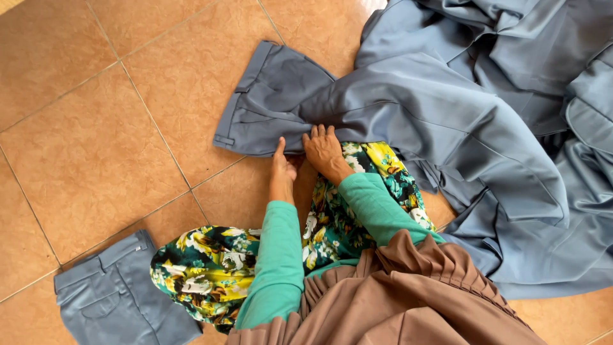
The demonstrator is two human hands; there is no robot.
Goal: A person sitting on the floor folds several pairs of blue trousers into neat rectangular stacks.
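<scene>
A pair of grey-blue trousers (274,102) lies on the tiled floor, its waistband to the left. My left hand (281,171) rests at the trousers' near edge, thumb pointing up against the cloth. My right hand (324,152) lies flat beside it, fingertips on the same edge of the fabric. Whether either hand pinches the cloth cannot be told. Both arms wear green sleeves, above a flowered garment (211,268) over my legs.
A large heap of grey-blue garments (511,128) fills the right side. A folded pair of grey-blue trousers (115,297) lies at the lower left. Orange floor tiles (96,128) stretch to the left. A brown pleated cloth (408,300) hangs at the bottom.
</scene>
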